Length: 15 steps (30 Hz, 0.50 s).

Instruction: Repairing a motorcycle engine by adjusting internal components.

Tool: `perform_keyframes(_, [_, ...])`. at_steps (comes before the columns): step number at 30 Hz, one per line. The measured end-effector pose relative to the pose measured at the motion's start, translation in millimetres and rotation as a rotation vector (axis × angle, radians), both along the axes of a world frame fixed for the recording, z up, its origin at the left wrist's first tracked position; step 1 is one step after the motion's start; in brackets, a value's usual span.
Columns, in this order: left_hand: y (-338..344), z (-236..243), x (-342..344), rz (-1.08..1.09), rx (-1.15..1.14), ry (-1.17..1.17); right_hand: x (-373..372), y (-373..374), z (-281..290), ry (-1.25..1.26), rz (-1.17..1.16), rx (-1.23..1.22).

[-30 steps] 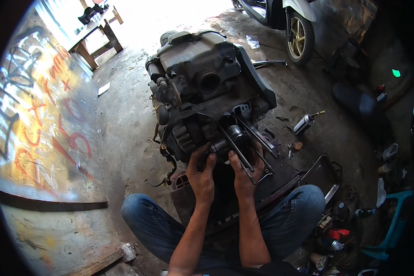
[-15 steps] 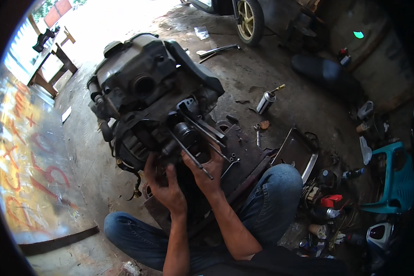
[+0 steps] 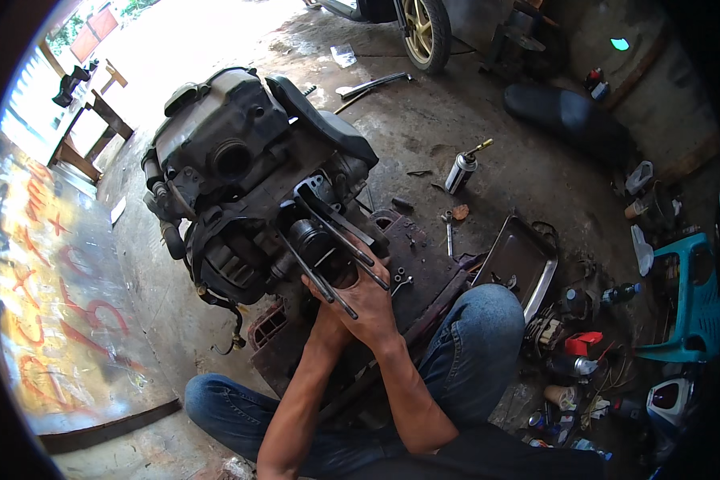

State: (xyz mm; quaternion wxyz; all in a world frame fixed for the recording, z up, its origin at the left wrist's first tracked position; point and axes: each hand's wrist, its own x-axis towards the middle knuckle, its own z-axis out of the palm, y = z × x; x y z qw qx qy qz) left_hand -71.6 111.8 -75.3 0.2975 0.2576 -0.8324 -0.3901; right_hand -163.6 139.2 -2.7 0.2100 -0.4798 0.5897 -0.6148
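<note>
A large greasy scooter engine [image 3: 240, 184] lies on the concrete floor in front of me. Both of my hands reach onto its near end. My right hand [image 3: 368, 300] wraps around a dark round part [image 3: 316, 240] framed by black metal arms. My left hand [image 3: 326, 308] is mostly hidden beneath the right one, pressed against the underside of the same part; its grip does not show. My knees in blue jeans sit on either side of a dark mat [image 3: 424, 264] with small bolts on it.
A metal tray [image 3: 520, 260] lies to my right, a spray can [image 3: 461, 170] beyond it. Bottles, a red box and a teal stool [image 3: 688, 296] crowd the right side. A scooter wheel [image 3: 422, 28] and a black seat [image 3: 568, 112] lie farther back. A painted wall runs along the left.
The view has swung right and downward, so the engine now sits further left. My hands have shifted from side by side to crossed over the round part.
</note>
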Motion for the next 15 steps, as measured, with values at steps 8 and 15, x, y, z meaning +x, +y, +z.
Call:
perform_keyframes(8, [-14, -10, -20, 0.01, -0.074, -0.027, 3, 3, 4, 0.017, -0.031, 0.049])
perform_keyframes(15, [-5, -9, -14, 0.06, -0.121, -0.044, 8, 4, -8, 0.023, -0.077, 0.088])
